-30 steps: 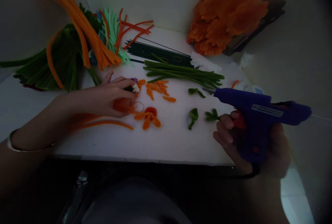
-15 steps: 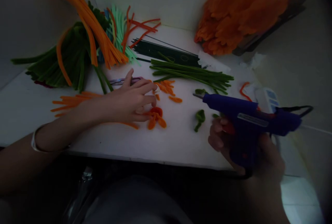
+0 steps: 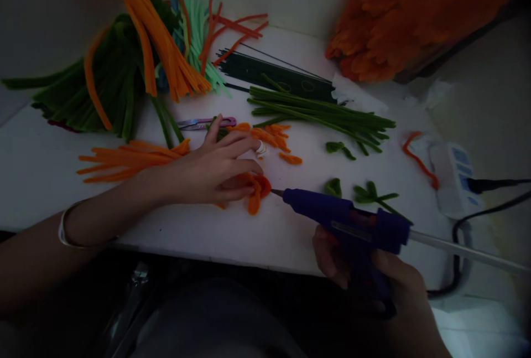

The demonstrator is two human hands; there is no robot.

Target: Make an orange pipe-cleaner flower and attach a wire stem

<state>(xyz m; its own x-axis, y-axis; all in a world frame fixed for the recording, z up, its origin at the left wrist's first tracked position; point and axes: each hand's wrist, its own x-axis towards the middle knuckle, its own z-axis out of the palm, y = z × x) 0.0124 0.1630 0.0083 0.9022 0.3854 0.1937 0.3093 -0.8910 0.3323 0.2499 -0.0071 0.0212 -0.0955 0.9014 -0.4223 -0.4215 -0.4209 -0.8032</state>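
Note:
My right hand [image 3: 373, 275] is wrapped round a blue hot glue gun [image 3: 352, 217], with a long glue stick coming out of its back end. The gun's metal nozzle points left, its tip at the edge of an orange pipe-cleaner flower [image 3: 260, 186] that has a redder centre. Against the white tabletop, the fingertips of my left hand [image 3: 232, 164] grip this flower and cover part of its petals. Just behind that hand lie loose orange petals [image 3: 269, 135] and a pair of purple-handled scissors [image 3: 207, 123].
Green pipe cleaners [image 3: 319, 117] and dark stem wires [image 3: 274, 77] lie behind. Bundled orange pipe cleaners [image 3: 153, 37] rise at back left. Small green pieces [image 3: 334, 187] sit right. A power strip [image 3: 452, 181] with a cord and an orange fluffy mass [image 3: 406, 20] stand farther right.
The glue gun has come left and down in my right hand, bringing its nozzle to the flower. My left hand has closed over the petals. The view has shifted slightly.

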